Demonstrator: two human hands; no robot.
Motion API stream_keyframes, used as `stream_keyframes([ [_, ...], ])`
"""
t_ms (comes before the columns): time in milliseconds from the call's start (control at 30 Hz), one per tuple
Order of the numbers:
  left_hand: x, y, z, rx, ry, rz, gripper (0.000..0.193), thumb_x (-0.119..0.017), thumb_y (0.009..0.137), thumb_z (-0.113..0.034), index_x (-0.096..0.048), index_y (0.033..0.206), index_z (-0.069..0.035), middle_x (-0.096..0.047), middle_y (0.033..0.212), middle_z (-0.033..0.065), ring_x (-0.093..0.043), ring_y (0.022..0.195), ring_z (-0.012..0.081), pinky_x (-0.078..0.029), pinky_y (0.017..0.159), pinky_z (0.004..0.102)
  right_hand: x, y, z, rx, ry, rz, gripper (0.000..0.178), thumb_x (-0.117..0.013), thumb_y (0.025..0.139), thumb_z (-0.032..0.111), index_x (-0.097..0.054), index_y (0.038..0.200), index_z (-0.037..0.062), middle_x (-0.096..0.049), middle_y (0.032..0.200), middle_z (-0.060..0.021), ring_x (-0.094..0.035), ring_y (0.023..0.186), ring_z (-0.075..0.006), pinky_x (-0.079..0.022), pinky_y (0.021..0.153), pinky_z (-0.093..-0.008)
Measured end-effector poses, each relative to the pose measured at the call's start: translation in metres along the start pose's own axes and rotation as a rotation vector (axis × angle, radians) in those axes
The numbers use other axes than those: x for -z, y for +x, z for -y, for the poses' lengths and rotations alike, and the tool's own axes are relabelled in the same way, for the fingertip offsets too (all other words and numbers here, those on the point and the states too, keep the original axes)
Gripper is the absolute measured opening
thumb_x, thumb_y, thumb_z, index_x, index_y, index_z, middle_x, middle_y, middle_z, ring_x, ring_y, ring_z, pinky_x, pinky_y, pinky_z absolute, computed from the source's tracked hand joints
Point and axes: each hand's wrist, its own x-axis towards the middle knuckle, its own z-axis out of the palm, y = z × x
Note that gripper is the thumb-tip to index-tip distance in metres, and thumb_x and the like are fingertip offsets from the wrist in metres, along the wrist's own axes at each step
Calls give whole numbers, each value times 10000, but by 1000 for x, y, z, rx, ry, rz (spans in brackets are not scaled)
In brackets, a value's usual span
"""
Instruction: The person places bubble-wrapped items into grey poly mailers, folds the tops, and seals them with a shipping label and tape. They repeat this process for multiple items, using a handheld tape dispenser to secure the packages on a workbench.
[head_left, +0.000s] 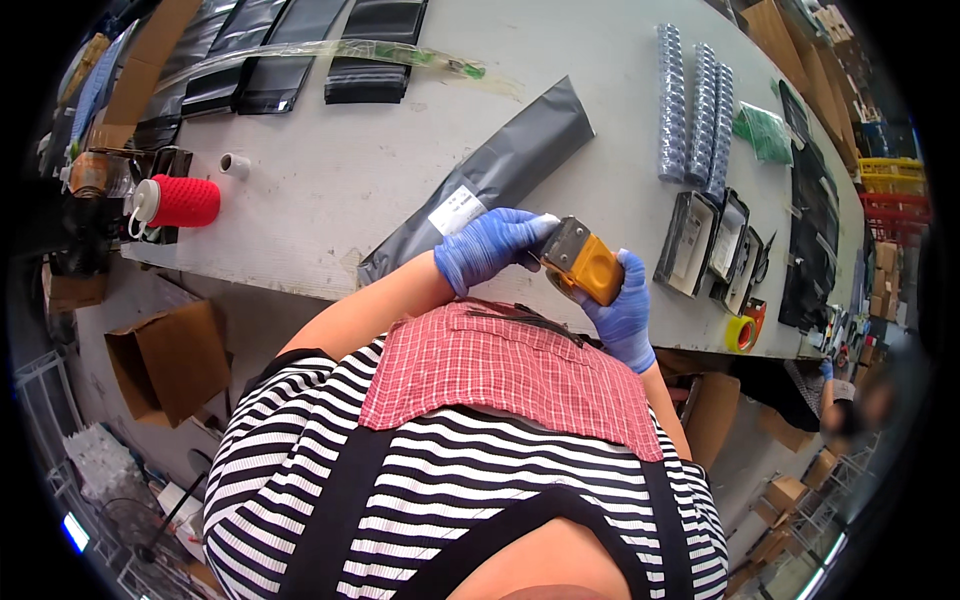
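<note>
My right hand (622, 315), in a blue glove, is wrapped round an orange tape dispenser (592, 268) with a metal front end, held above the table's near edge. Also gloved in blue, my left hand (488, 246) has its fingers closed in a pinch against that metal end. Anything between those fingertips is too small to make out. Beyond my left hand a long grey plastic mailing bag (525, 150) lies aslant on the table, with a white label (457, 210) on it. My left wrist covers part of the bag.
Stacked black bags (375, 45) lie at the far left under a clear strip. A red cup (188, 201) and a small white cylinder (235, 165) stand at left. At right are bubble-wrap rolls (671, 105), black trays (688, 243) and a yellow tape roll (740, 333). Another person works at far right.
</note>
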Motion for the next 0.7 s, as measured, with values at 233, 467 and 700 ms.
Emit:
stream_keyframes([
  [233,11,19,-10,-255,501,-12,389,-581,980,-344,-716,882,8,-670,746,113,-599,659,184,-496,683,320,3,16,-12,97,-87,9,807,-887,662,107,-455,1342,67,-613,1162,-140,-638,1021,-292,-520,906,-363],
  [467,32,31,-10,-445,725,2,414,-536,982,-329,-662,756,-7,-607,713,188,-592,684,367,-483,662,443,-5,28,-10,4,-140,89,780,-903,644,132,-482,1299,82,-615,1155,-134,-640,1014,-282,-521,884,-364],
  [700,54,36,-19,-434,745,49,405,-507,988,-314,-662,750,-24,-609,713,182,-600,692,364,-496,677,452,-11,39,-12,-89,-178,144,780,-904,655,184,-480,1303,88,-614,1151,-124,-633,1019,-279,-508,893,-364],
])
